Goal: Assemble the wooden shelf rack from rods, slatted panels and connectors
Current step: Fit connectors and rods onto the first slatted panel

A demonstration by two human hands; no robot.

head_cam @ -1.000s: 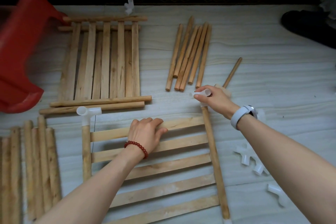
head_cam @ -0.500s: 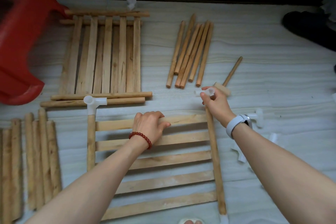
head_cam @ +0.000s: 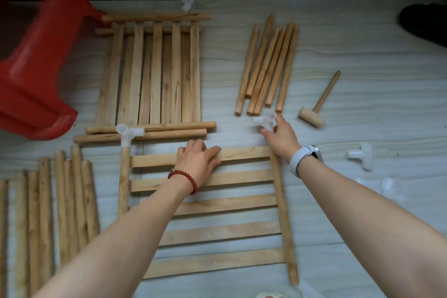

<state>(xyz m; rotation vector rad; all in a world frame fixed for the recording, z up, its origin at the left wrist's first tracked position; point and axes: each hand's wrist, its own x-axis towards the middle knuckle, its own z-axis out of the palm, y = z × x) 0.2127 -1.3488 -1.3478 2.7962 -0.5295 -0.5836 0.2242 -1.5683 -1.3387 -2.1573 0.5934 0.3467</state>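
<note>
A slatted wooden panel [head_cam: 217,203] lies on the floor in front of me, its slats running left to right. My left hand [head_cam: 197,159] rests on its top slat with curled fingers. My right hand [head_cam: 281,135] pinches a translucent white connector [head_cam: 264,120] above the top end of the panel's right rod [head_cam: 283,215]. Another white connector [head_cam: 128,134] caps the panel's left rod. A second slatted panel [head_cam: 154,72] lies farther back. Loose rods [head_cam: 267,65] lie behind my right hand, and more rods [head_cam: 48,213] lie at the left.
A small wooden mallet [head_cam: 319,104] lies right of my right hand. Spare white connectors [head_cam: 361,156] sit on the floor at the right, and one [head_cam: 186,0] near the wall. A red plastic stool [head_cam: 31,60] stands at the far left. A dark shoe [head_cam: 425,19] is at the far right.
My right hand has lifted the connector up and away from the right rod's top end. My left hand stays on the top slat.
</note>
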